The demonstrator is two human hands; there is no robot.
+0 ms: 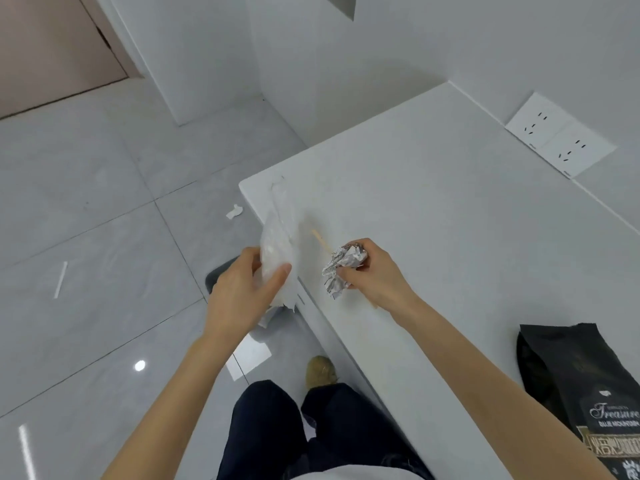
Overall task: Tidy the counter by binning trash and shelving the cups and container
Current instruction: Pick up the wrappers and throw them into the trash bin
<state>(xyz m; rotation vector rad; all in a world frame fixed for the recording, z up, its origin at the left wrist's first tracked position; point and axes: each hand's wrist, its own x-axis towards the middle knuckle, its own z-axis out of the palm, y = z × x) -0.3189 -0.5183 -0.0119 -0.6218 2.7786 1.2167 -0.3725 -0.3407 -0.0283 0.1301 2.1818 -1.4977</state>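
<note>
My left hand (242, 289) is wrapped around a see-through plastic bag (278, 251), thumb pressed across its front, holding it right at the left edge of the white desk (450, 202). The bag is blurred, and its upper part lies against the desk corner. My right hand (372, 271) is clenched on a crumpled ball of foil (341, 268), just above the desk surface and a little to the right of the bag. There's a thin wooden stick (320, 241) poking out past the foil, angled toward the bag; whether my fingers grip it too, I can't tell. Below my left hand a dark bin (216, 277) sits on the tiled floor (104, 220), mostly hidden by my wrist. A white scrap (234, 212) and a white straw (60, 279) lie on the floor. A black coffee bag (588, 393) rests on the desk, near right
</note>
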